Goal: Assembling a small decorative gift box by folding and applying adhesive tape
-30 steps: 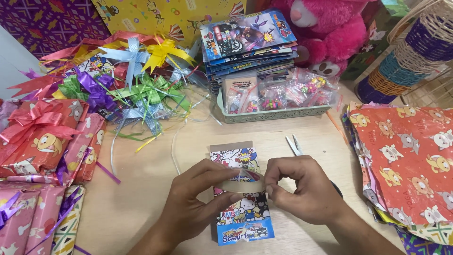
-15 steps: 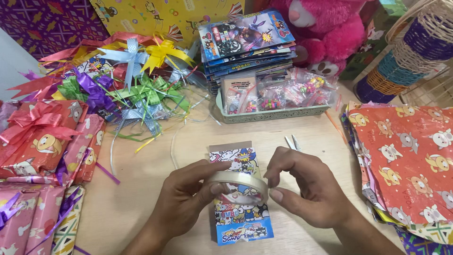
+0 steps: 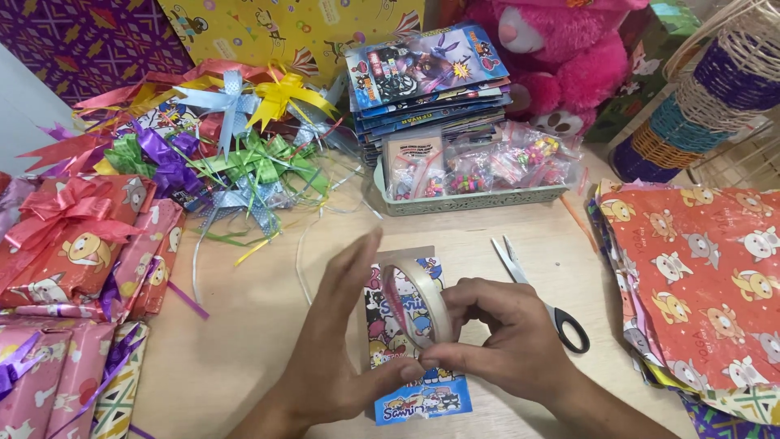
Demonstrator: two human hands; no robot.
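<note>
Both hands near front-centre of the light wooden table [image 3: 268, 325]. Right hand [image 3: 508, 337] curled shut round a clear plastic tape roll [image 3: 421, 301], thumb + fingers pinching its lower rim; roll stands on edge, tilted, just above a flat cartoon-print card pack w/ blue bottom strip [image 3: 414, 390] lying on the table. Left hand [image 3: 341, 341] mostly open, fingers straight and pointing up beside the roll's left side, thumb tip meeting the right thumb at the roll's bottom; looks like touching tape, can't tell if gripping. Black-handled steel scissors [image 3: 540, 293] lie just right of the hands, blades closed. Grey-green shallow tray of small bagged toys [image 3: 467, 199] toward back-centre. Stack of comic-style booklets [image 3: 426, 81] behind it. Pile of coloured ribbon bows [image 3: 219, 138] back-left. Red-wrapped gift parcels [image 3: 81, 244] along left edge. Orange cat-print wrapping paper sheets [image 3: 699, 284] on right edge. Pink plush toy [image 3: 561, 57] back-right.
</note>
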